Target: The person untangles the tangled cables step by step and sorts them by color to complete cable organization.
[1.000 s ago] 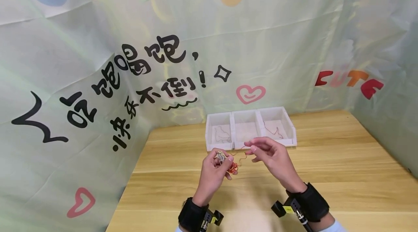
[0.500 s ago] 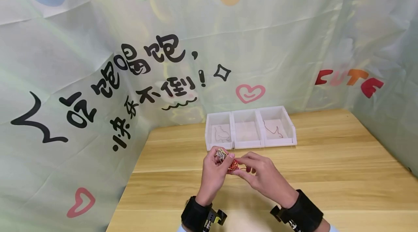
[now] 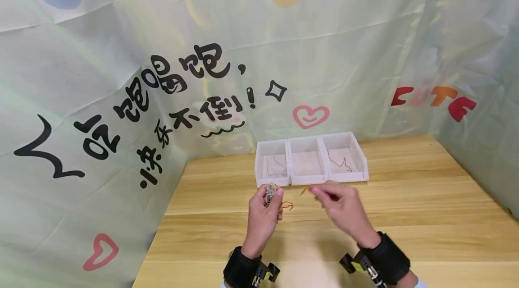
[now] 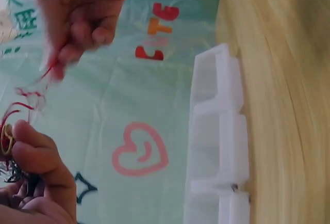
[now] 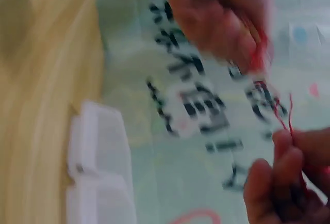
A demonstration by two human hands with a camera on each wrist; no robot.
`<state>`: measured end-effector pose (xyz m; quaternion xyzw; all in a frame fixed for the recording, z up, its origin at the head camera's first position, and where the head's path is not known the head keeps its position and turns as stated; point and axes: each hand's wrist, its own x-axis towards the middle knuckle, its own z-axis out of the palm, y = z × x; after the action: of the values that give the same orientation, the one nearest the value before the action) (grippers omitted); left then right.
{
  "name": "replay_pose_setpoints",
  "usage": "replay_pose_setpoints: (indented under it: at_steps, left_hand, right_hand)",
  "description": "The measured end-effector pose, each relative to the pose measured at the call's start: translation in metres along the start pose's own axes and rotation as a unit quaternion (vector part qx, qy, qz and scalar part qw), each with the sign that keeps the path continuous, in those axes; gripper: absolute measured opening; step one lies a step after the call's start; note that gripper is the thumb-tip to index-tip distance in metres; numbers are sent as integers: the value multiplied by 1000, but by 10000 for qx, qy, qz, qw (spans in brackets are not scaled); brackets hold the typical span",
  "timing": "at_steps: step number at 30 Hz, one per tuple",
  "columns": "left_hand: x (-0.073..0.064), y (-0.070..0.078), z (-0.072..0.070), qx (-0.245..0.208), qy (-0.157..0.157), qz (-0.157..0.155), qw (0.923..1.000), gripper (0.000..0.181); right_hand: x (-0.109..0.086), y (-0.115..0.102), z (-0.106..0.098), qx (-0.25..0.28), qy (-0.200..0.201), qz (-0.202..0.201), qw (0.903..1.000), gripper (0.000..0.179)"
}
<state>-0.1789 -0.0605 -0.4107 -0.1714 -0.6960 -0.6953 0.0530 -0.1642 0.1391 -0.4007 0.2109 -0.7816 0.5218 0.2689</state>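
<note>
Above the table my left hand [image 3: 261, 218] grips a tangled bundle of grey and yellowish string [image 3: 270, 193], partly hidden by the thumb. Loops of red-orange string [image 3: 287, 206] stick out past its fingers. My right hand [image 3: 348, 209], a short way to the right, pinches red string [image 3: 307, 189] between thumb and fingertips. The right wrist view shows two loose red ends [image 5: 290, 115] rising from that pinch. In the left wrist view, red strands [image 4: 20, 105] curve up from the left hand, and the right hand [image 4: 85, 17] is blurred above them.
Behind the hands stand three joined white bins [image 3: 308, 180] against the printed curtain [image 3: 348, 53]. A thin pale string [image 3: 277, 173] lies in the left bin and a dark red one [image 3: 344, 166] in the right. The wooden table [image 3: 202, 225] spreads around.
My right hand first came in to the bundle, then drew away to the right with red string pinched. Less red now shows at the left hand, which stays nearly in place.
</note>
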Motion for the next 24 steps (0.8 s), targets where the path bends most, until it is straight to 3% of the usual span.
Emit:
replay_pose_setpoints:
  at_steps: [5, 11, 14, 21, 24]
  left_hand:
    - [1, -18, -12, -55, 348, -48, 9994, 17]
    - [1, -35, -18, 31, 275, -181, 9995, 20]
    - [-2, -34, -18, 6, 292, -271, 9992, 18]
    - [-4, -11, -16, 160, 228, -248, 9993, 14]
    - [-2, -14, -17, 183, 204, -253, 9993, 13]
  right_hand:
    - [8, 4, -27, -342, 728, 702, 9943, 13]
    - [11, 25, -41, -312, 566, 1144, 9913, 17]
    - [14, 46, -45, -363, 526, 1369, 9885, 19]
    - [36, 93, -58, -778, 534, 1893, 9774, 32]
    - [47, 110, -63, -1073, 414, 2067, 9716, 36]
